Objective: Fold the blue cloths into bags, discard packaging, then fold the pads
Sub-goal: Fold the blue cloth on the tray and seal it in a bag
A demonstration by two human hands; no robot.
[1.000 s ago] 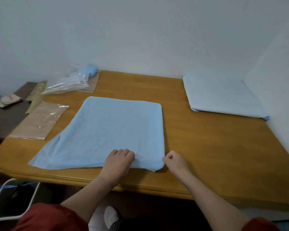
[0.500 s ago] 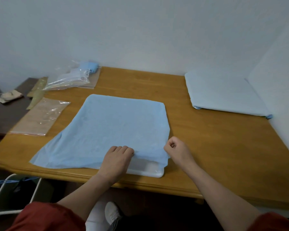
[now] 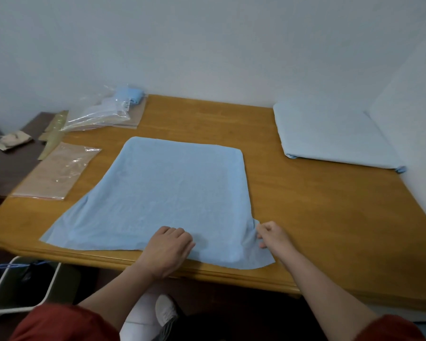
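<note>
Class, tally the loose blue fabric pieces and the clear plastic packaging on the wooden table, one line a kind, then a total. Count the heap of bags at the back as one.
Loose blue fabric pieces: 2, the spread cloth and the folded pad
Flat clear bag lying alone: 1
Heap of clear bags: 1
Total: 4

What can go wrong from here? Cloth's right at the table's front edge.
1. The right hand pinches the near right corner of the blue cloth, which reaches the front edge of the table; a pull toward the body may drag it off.
2. The cloth's left side flares out loose and unheld, so tension from the right may skew or wrinkle it.
3. The left hand rests on top; its grip is unclear.
</note>
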